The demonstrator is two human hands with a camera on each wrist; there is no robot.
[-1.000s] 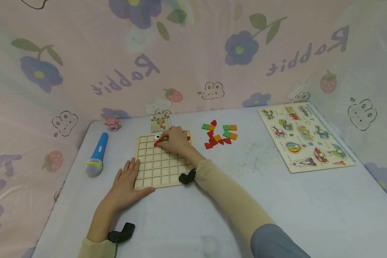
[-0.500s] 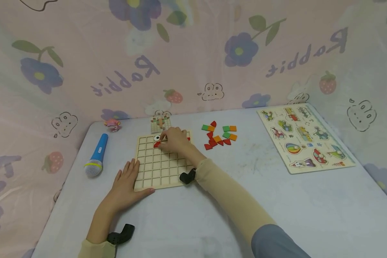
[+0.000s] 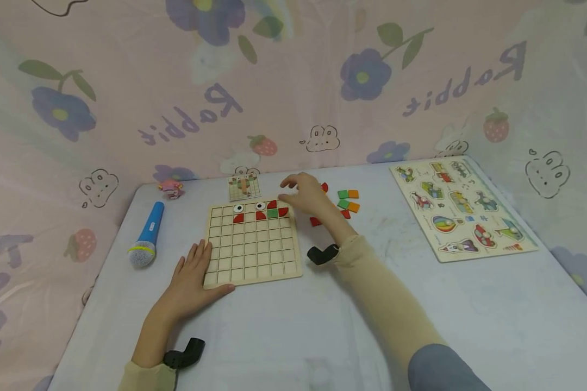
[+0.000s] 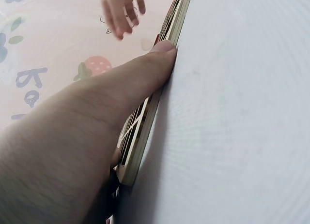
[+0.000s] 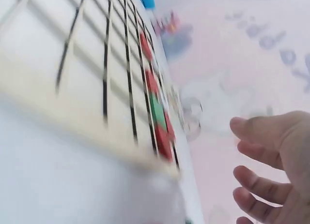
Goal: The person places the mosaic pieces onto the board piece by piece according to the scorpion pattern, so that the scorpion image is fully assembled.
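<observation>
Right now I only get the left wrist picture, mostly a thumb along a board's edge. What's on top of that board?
Observer: The head view shows two eye pieces, red pieces and one green square in the far rows of the board.
Visitor: And just to the right of the right hand?
Observer: Loose pieces in red, green and orange lie on the table.
Visitor: Anything out past the left hand?
Observer: Yes, a blue microphone lies to the left of the board, apart from it.
</observation>
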